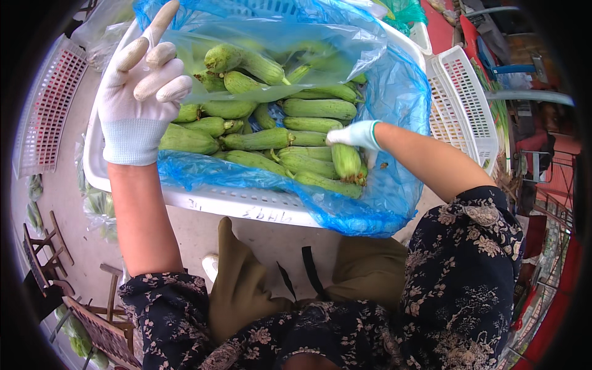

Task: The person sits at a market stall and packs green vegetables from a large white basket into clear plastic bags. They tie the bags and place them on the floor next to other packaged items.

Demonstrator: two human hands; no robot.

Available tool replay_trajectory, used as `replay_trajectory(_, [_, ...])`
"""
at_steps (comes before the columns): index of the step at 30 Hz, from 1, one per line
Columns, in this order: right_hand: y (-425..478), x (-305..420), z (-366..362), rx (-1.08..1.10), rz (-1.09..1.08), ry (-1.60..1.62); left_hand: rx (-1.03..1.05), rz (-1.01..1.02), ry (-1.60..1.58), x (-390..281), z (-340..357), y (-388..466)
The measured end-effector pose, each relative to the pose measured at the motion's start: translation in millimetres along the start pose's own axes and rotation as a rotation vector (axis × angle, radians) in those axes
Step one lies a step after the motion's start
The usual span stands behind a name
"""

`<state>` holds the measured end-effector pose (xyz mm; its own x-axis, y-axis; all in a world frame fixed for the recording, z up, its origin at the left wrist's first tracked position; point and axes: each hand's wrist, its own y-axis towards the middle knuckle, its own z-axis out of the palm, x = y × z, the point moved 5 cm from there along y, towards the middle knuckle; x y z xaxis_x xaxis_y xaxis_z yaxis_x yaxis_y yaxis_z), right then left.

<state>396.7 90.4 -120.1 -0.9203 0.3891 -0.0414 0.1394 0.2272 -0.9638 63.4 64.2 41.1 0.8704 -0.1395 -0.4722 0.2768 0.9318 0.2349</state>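
My left hand (143, 78), in a white knitted glove, is raised over the left side of a white plastic crate (240, 210). Its index finger points up and the other fingers curl at the end of a clear plastic bag (286, 51). The bag spreads across the far half of the crate. My right hand (347, 135), gloved too, grips one end of a pale green squash (346, 162) near the crate's right side. Several more green squashes (319, 108) lie beneath, on a blue plastic liner (397, 111) that folds over the rim.
White slatted crates stand on the right (462, 99) and on the left (51, 106). Bagged vegetables (99, 210) rest on the floor at left, near wooden stools (104, 319). A metal bar (532, 97) juts in at the upper right. My knees are below the crate's near edge.
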Motion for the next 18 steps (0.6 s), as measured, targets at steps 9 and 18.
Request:
replay_trajectory(9, [-4.4,-23.9,17.3,0.244,0.143,0.148,-0.013,0.024,-0.02,0.1,-8.2,-5.9])
replay_trajectory(18, [-113.5,-12.6,4.6,0.125,-0.927,0.474,-0.027,0.021,-0.001,0.0,-6.9,-9.2])
